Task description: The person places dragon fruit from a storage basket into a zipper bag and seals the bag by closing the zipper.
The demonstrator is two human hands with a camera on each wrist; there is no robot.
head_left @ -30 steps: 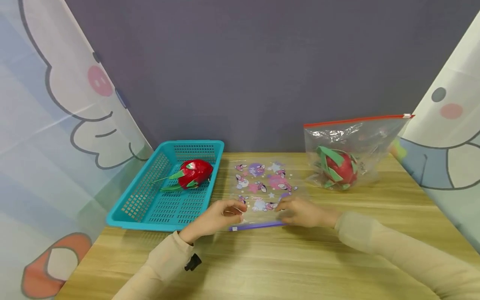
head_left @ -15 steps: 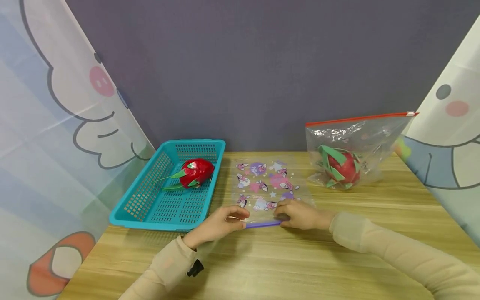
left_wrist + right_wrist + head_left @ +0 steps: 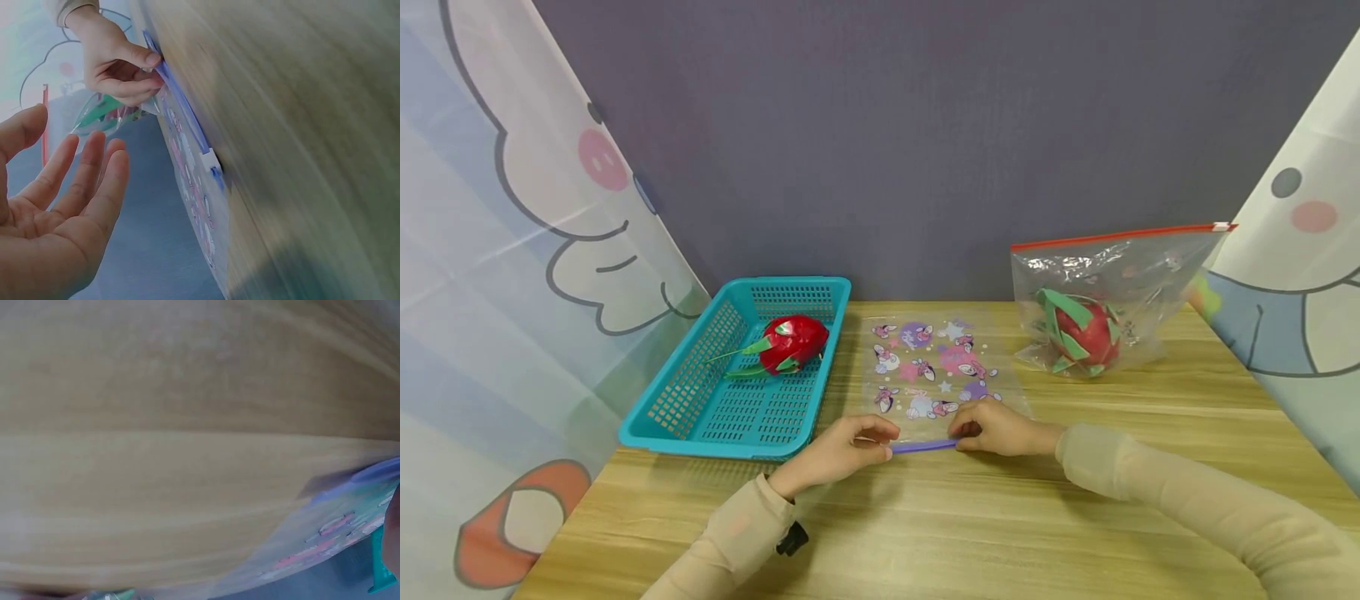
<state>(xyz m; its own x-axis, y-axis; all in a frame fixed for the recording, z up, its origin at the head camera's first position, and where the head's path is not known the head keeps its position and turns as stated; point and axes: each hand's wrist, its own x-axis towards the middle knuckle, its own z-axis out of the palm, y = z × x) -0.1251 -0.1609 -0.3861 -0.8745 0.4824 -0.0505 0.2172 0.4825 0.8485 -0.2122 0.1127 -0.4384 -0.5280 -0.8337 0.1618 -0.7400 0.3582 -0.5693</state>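
Observation:
A clear zip bag printed with pink and purple cartoons (image 3: 928, 371) lies flat on the wooden table (image 3: 1000, 533). Its purple zip strip (image 3: 923, 447) faces me. My right hand (image 3: 981, 429) pinches the right end of that strip between thumb and fingers, which the left wrist view (image 3: 122, 65) shows plainly. My left hand (image 3: 861, 443) sits at the strip's left end. In the left wrist view the left hand (image 3: 62, 194) has straight fingers, holds nothing, and stays just off the bag (image 3: 194, 187), near the white slider (image 3: 211, 160).
A teal mesh basket (image 3: 685, 383) at the left holds a red dragon fruit (image 3: 792, 342). At the back right stands a clear bag with a red zip (image 3: 1120, 267), with another dragon fruit (image 3: 1082, 333) inside. Printed curtains flank both sides.
Both hands have closed in along the purple strip, so less of it shows between them. The right hand has slid left and now pinches the strip.

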